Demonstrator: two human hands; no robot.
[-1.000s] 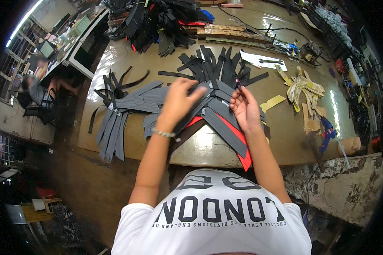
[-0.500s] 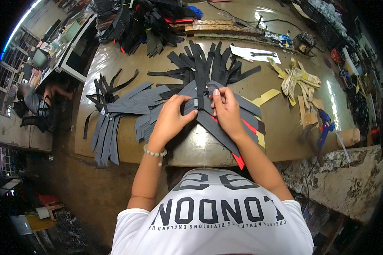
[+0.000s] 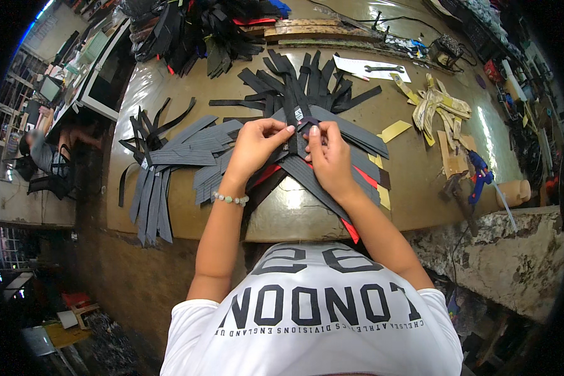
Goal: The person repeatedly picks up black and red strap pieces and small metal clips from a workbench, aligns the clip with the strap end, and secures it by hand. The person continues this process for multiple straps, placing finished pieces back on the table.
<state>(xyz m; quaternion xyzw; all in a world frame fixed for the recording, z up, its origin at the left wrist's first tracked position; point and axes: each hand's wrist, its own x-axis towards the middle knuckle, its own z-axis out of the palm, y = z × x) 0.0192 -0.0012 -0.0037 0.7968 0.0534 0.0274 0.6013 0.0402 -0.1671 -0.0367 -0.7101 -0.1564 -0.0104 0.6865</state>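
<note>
Over a fan of grey ribbed strips (image 3: 357,135) on the table, my two hands meet at a black strap (image 3: 296,141). My left hand (image 3: 257,147) pinches the strap's left edge between thumb and forefinger. From the other side, my right hand (image 3: 329,160) is closed on the same spot, thumb on top and fingers curled. A small white label (image 3: 299,114) shows just beyond my fingertips. The strap's exact fold between my fingers is hidden. Loose black straps (image 3: 288,78) spread out beyond, and red strips (image 3: 351,230) peek from beneath the grey ones.
At left lies another bundle of grey strips (image 3: 153,203). A black strap heap (image 3: 200,34) sits at the far left, near wooden boards (image 3: 323,28). A wrench (image 3: 384,68) rests on white paper (image 3: 357,65). Yellow strips (image 3: 433,113) and a blue glue gun (image 3: 480,175) are at right.
My left hand has moved away from me and inward, its spread thumb and forefinger now pinching the strap. My right hand stays close to the same spot. A white label has come into sight.
</note>
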